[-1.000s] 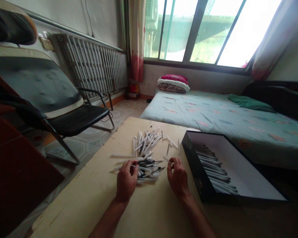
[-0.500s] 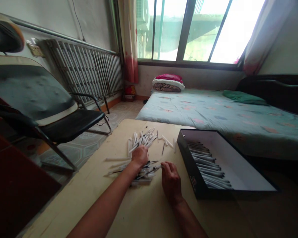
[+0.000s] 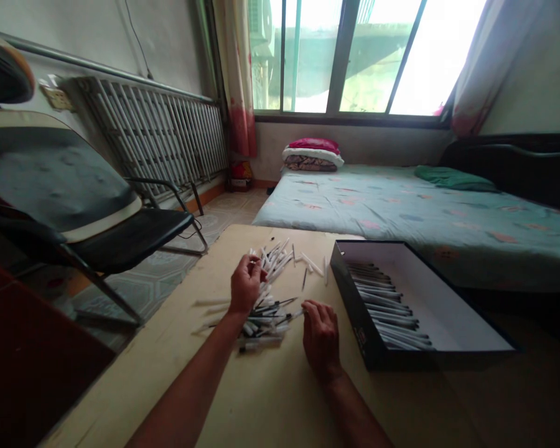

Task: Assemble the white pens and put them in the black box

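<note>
My left hand (image 3: 246, 283) is over the left side of a loose heap of white pen tubes (image 3: 276, 256), its fingers curled in towards each other. What lies between those fingertips is too small to make out. Lower down, my right hand (image 3: 321, 336) rests near the table top with thumb and forefinger pinched on the end of a slim pen (image 3: 297, 314), which points left. Between the two hands spreads a second pile of pen parts (image 3: 264, 323), pale tubes mixed with dark thin refills. My left wrist covers some of it.
Right of my hands, a black-rimmed box (image 3: 354, 305) with a white inside holds a row of pens (image 3: 387, 308). All this is on a cream table (image 3: 256, 404). Beyond it stands a bed (image 3: 378, 199); at left, a black chair (image 3: 135, 239).
My left hand has moved away from me and slightly left, from the nearer pile up to the white tubes, uncovering more dark refills. My right hand has stayed nearly still, pinching the pen.
</note>
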Motion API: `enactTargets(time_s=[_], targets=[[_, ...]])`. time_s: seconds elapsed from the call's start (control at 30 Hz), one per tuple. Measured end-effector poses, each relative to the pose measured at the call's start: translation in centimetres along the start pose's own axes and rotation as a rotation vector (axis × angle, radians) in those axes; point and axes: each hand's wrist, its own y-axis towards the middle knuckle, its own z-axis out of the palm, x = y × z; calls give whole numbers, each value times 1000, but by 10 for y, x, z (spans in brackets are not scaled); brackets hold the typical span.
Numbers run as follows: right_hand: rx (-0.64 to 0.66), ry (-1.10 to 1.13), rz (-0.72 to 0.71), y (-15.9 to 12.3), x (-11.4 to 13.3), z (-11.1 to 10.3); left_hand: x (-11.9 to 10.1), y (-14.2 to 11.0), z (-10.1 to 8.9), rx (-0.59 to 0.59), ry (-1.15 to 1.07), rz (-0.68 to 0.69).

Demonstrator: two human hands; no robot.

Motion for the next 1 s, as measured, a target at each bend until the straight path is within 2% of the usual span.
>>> enactTargets(time_s=[0.07, 0.1, 0.13, 0.2, 0.27, 0.37, 0.43, 0.63, 1.0], targets=[[-2, 2, -23, -2, -1, 1, -3, -9, -10, -129, -377, -119], [5, 0, -38, -3, -1, 1, -2, -15, -15, -145, -478, -181], [16, -3, -53, -5, -2, 1, 0, -23, -19, -112, -528, -253], [46, -14, -87, -7, -3, 2, 6, -39, -27, 37, -518, -370], [71, -28, -116, -9, -2, 2, 13, -56, -33, 165, -449, -410], [71, -30, -148, -9, -1, 2, 18, -74, -42, 359, -289, -304], [70, -23, -168, -8, 1, 2, 17, -81, -48, 412, -179, -218], [126, -11, -214, -7, 4, 1, 14, -83, -54, 422, 61, -70], [182, 3, -219, -6, 5, 0, 4, -75, -57, 516, 194, 39]])
